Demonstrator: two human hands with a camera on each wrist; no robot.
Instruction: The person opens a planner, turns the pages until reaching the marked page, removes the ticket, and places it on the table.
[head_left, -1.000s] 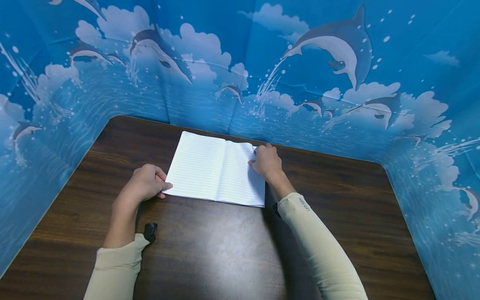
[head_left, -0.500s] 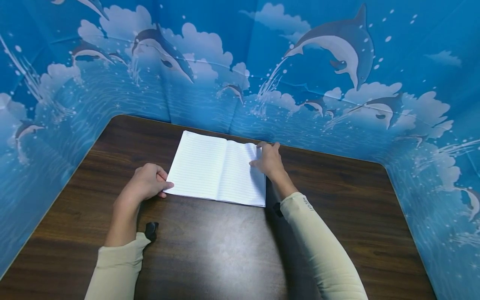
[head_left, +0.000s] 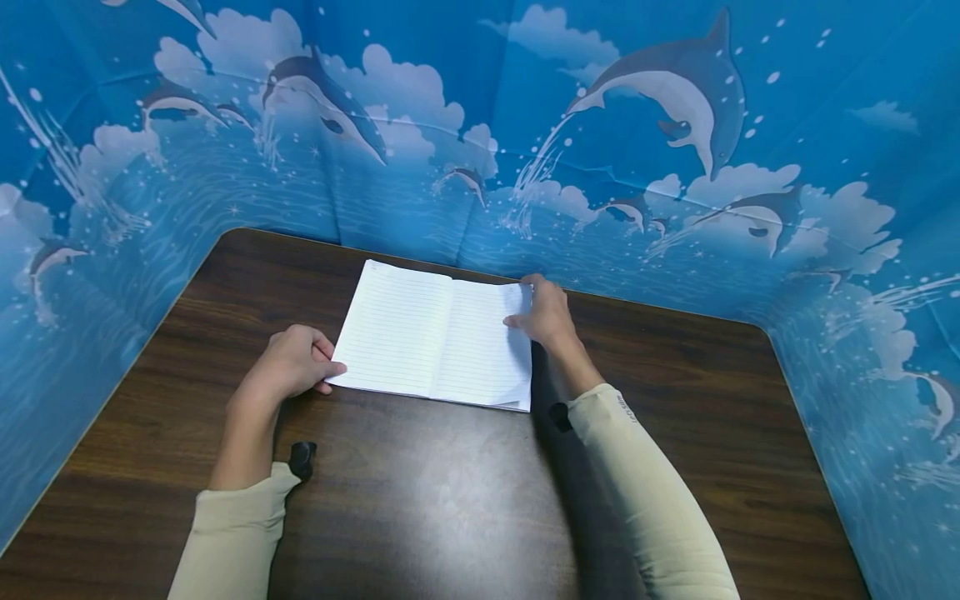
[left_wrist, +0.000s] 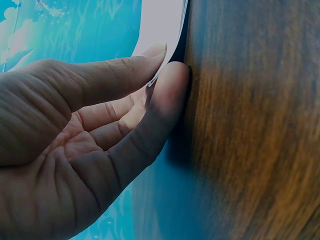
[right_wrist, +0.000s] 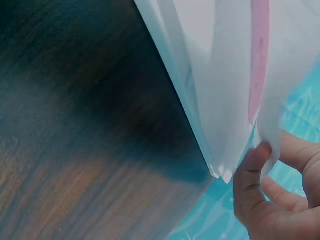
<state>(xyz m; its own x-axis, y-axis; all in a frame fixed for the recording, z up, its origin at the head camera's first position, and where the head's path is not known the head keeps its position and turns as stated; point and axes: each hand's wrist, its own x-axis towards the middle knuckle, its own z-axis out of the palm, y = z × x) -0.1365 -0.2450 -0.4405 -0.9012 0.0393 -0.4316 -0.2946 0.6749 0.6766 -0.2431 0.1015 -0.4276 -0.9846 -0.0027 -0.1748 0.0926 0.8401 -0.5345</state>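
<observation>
An open notebook (head_left: 397,333) with white, lined pages lies near the far edge of the table. Its lower left corner is pinched between the thumb and index finger of my left hand (head_left: 292,362); the left wrist view shows the thumb on top of the paper (left_wrist: 162,25) and the finger below. At the upper right corner, my right hand (head_left: 546,315) pinches a page between thumb and fingers. In the right wrist view this page (right_wrist: 287,65) is lifted off the sheets under it, and a pink strip (right_wrist: 259,60) shows between them.
The dark wood-grain table (head_left: 675,400) has a rounded far edge. A blue curtain (head_left: 480,108) printed with dolphins hangs right behind it and along both sides. Small black devices sit at the left cuff (head_left: 302,460) and the right cuff (head_left: 559,415).
My right hand has moved slightly right and now pinches the upper right page corner. That page has straightened, and its lower right corner has lifted. The left hand keeps its place.
</observation>
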